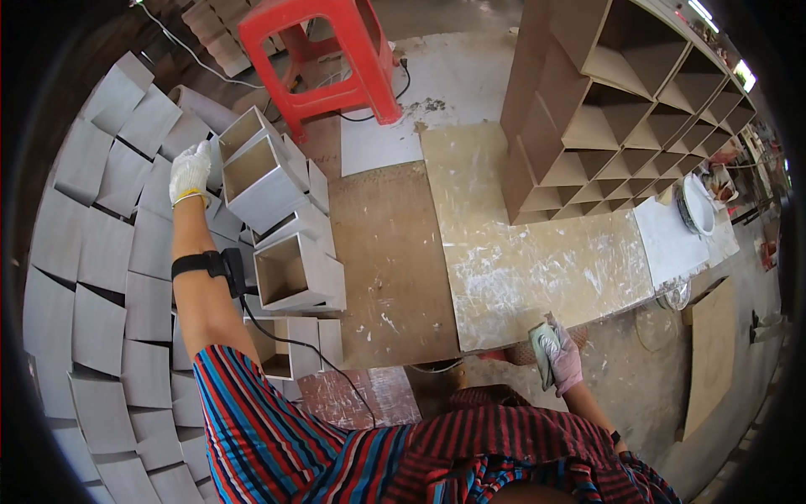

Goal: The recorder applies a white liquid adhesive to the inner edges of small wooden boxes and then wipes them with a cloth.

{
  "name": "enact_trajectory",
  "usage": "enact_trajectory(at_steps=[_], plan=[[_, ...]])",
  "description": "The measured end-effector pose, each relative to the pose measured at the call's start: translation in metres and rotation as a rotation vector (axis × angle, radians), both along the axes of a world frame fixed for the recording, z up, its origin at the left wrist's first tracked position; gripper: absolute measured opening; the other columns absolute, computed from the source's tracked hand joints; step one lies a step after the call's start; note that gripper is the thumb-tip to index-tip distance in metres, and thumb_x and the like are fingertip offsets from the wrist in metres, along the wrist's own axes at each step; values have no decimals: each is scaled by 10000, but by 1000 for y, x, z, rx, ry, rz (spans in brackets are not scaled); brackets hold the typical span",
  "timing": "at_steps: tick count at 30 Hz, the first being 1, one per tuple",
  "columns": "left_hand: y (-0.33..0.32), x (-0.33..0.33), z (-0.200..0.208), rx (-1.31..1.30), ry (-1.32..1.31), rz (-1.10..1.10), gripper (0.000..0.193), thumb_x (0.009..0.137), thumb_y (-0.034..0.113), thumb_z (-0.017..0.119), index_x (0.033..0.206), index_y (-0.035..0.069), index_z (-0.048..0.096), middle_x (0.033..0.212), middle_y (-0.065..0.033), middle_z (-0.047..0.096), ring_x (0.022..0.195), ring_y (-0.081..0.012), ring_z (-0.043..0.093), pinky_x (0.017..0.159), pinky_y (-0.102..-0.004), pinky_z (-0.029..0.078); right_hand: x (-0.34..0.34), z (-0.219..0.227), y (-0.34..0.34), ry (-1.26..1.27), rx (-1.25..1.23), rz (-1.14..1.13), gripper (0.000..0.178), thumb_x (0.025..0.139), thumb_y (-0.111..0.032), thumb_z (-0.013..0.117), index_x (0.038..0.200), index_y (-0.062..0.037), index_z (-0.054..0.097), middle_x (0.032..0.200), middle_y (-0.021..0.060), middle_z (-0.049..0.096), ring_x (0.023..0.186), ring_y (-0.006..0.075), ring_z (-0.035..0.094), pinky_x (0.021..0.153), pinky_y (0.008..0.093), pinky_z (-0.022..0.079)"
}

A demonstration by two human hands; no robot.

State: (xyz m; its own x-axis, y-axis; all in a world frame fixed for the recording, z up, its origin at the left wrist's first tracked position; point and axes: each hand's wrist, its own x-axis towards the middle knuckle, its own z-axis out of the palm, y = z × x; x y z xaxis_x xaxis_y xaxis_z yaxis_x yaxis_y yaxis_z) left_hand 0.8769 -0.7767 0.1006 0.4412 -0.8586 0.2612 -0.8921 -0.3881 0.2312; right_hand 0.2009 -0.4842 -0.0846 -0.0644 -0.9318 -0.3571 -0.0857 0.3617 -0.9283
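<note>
Right up in the upper left of the frame now, with the white-gloved left hand close beside the pale open box, at the top end of the row there; fingers bent, but impossible to tell whether gripping the rim or merely alongside. Down at the lower right, holding a folded pale green pad in the pink-gloved right hand, just off the edge of the tabletop. Best, probably, to take the box by an outer wall, ease it clear of the neighbours before turning, and avoid scraping those pale faces. Watch the black cable below, likely to snag on open rims! Set down flat mid-frame, steady with the left, then work the pad lightly and evenly, without digging at corners.
</note>
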Motion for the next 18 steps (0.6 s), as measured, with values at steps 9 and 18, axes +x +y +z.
enact_trajectory(at_steps=[9,18], plan=[[91,-117,41,-281,115,99,534,840,392,494,1231,29,516,1230,-157,540,1154,-299,500,961,-348,377,-53,4,22,38,-94,-27,535,869,-113,574,1348,-4,362,1263,122,500,1123,172,486,957,277,375],[207,-310,7,-322,111,-132,436,881,286,513,1202,-10,527,1202,-178,554,1134,-288,518,961,-334,381,-180,23,74,179,-177,-52,444,876,-140,547,1293,-21,449,1220,115,543,1116,167,502,957,281,379]])
